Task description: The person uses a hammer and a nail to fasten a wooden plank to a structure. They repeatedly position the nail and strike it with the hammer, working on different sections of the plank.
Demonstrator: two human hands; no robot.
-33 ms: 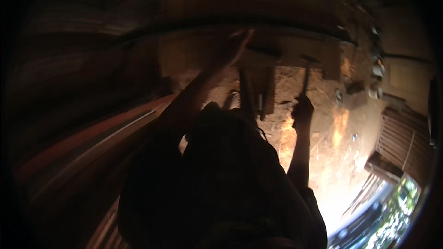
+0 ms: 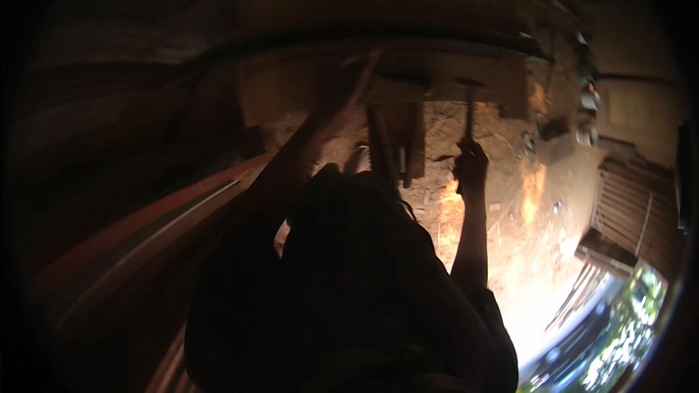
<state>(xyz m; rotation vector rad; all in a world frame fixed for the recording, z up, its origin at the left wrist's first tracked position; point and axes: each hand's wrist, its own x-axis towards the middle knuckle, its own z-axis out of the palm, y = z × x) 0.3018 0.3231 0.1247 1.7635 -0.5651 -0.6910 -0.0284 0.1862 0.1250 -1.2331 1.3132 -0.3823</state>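
My right hand is closed around the handle of a hammer, right of my body. The handle points away from me, and the dark head lies against or just above the near part of a wooden workbench. My left hand reaches forward over the bench, close to a long dark bar that runs across it. Shadow and blur hide its fingers, so I cannot make out whether it holds anything. A dark, flat piece lies on the bench just right of this hand.
Wooden supports stand under the bench's near edge, over a littered dirt floor. Long boards lie at the left. A slatted wooden stack is at the right, with bright daylight and foliage at the lower right.
The view has shifted a little, so the bench and floor appear slightly farther left and higher. My right hand still grips the hammer; my left hand stays over the bench.
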